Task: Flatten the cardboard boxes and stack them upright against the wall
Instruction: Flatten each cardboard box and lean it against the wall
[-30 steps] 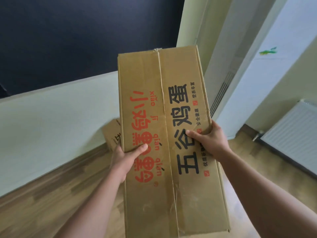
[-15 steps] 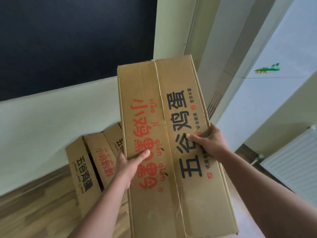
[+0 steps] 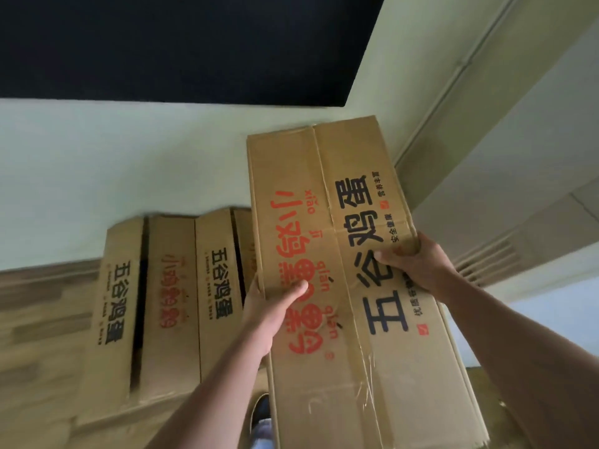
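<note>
I hold a flattened brown cardboard box [image 3: 353,367] with red and black printed characters upright in front of me. My left hand [image 3: 270,314] grips its left edge, thumb on the printed face. My right hand [image 3: 416,265] grips its right edge, fingers across the face. To the left, several flattened boxes [image 3: 165,293] of the same print lean upright against the pale wall [image 3: 113,176]. The held box overlaps the right end of that stack from my view; whether they touch cannot be told.
Wooden floor [image 3: 39,322] runs along the wall's base at left. A dark panel [image 3: 178,43] fills the upper wall. A white unit with vent slats [image 3: 486,257] stands at the right. A shoe tip [image 3: 261,413] shows below my left arm.
The view has swung left and down, bringing the leaning stack of boxes fully into sight. The held box has shifted to the right of the frame; both hands keep the same grip.
</note>
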`<move>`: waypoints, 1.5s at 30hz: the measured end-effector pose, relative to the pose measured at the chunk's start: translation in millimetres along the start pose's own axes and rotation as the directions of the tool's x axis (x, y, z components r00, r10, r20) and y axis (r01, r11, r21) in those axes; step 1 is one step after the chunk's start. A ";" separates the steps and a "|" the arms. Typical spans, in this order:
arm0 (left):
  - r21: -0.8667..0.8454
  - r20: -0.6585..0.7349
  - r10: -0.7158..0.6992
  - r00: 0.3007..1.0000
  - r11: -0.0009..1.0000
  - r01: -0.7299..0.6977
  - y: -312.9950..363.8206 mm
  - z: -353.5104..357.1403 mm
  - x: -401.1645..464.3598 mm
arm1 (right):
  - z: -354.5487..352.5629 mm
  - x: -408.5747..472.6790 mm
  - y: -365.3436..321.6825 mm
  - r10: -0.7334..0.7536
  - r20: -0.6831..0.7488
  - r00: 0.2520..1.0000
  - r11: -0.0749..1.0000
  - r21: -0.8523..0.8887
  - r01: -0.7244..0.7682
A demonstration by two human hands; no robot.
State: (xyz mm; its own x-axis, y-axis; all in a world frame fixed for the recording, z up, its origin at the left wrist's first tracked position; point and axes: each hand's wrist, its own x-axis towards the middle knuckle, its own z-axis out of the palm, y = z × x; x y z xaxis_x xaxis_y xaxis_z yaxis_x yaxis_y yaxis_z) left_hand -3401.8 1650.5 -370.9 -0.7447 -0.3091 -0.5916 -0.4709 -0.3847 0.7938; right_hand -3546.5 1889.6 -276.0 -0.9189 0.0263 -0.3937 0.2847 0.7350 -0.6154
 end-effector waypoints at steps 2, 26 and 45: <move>-0.010 -0.044 -0.024 0.999 1.000 0.024 -5.1 15.7 27.2 | 0.5 38.2 2.7 -0.001 0.042 0.999 1.000 -0.020 0.002; 0.093 -0.327 -0.009 0.945 0.995 0.042 -4.9 120.4 246.0 | 48.5 317.8 34.7 -0.015 0.177 0.984 0.998 0.058 0.004; 0.315 -0.303 -0.014 0.953 0.942 0.114 2.1 129.6 254.1 | 51.5 310.2 39.6 -0.002 0.095 0.995 0.994 -0.110 0.013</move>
State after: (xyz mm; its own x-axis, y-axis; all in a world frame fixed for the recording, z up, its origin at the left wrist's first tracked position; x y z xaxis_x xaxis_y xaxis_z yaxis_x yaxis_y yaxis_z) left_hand -3653.3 1683.9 -501.3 -0.5595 -0.5531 -0.6172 -0.6773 -0.1241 0.7252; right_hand -3806.2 1891.9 -457.7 -0.8894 -0.0398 -0.4555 0.2411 0.8056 -0.5411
